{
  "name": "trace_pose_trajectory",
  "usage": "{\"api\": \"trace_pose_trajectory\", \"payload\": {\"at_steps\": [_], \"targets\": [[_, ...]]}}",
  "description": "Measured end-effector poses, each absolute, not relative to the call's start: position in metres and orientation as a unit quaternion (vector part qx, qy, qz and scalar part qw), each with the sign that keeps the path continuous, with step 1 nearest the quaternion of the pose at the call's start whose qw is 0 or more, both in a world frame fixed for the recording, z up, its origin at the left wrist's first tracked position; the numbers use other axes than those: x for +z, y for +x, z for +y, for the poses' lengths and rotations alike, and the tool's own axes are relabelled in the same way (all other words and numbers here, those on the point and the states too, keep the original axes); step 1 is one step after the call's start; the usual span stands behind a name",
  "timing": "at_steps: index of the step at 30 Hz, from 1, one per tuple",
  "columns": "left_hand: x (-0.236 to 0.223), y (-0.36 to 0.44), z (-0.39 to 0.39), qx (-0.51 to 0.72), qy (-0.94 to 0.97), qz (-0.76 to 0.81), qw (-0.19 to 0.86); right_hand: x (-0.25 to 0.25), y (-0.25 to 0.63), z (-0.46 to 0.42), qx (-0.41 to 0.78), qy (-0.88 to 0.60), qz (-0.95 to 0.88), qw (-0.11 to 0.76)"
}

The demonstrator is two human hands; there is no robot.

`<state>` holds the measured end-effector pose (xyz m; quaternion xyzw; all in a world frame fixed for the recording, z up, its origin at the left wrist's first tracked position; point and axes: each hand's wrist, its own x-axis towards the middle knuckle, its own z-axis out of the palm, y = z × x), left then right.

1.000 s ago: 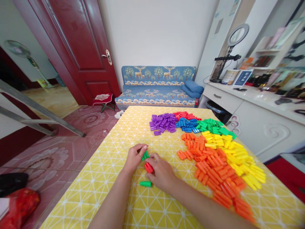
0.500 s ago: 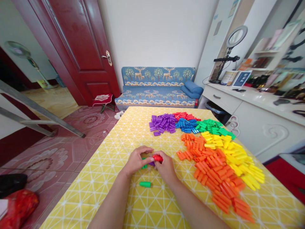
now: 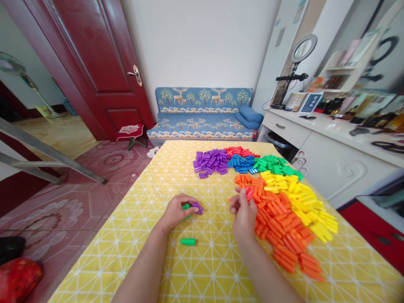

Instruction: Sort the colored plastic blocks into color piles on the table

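My left hand is closed around a purple tube and a green tube, low over the cloth; its fingers partly cover the green one. A second green tube lies loose on the table in front of that hand. My right hand is pinched on red plastic, short tube-shaped and partly hidden by the fingers, at the left edge of the orange tube pile. Whether the red is one piece or two, I cannot tell. A bit of orange shows just left of the right fingers.
Purple, red, blue, green and yellow tube piles cover the table's far and right parts. The table has a yellow patterned cloth. Beyond stand a blue sofa and, right, a white dresser.
My right hand has moved away from the left, rightward to the orange pile, carrying the red. My left hand stays with the purple and green tubes. The view has turned slightly right.
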<state>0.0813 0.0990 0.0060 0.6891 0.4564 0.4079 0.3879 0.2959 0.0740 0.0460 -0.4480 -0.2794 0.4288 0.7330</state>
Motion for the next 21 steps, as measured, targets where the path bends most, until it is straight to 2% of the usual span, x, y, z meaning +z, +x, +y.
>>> {"api": "trace_pose_trajectory", "payload": {"at_steps": [3,6,12,18,21], "targets": [[0.005,0.081,0.100,0.407,0.690,0.458,0.385,0.054,0.312,0.077,0.418,-0.403,-0.187,0.792],[0.007,0.081,0.099,0.404,0.695,0.462,0.376,0.051,0.317,0.078,0.434,-0.389,-0.154,0.798],[0.010,0.082,0.098,0.401,0.697,0.468,0.366,0.039,0.305,0.079,0.536,-0.430,-0.191,0.701],[0.008,0.082,0.099,0.404,0.688,0.465,0.384,0.063,0.318,0.137,0.494,-0.474,-0.366,0.630],[0.008,0.083,0.099,0.407,0.682,0.469,0.386,0.080,0.338,0.185,0.495,-0.499,-0.351,0.618]]}}
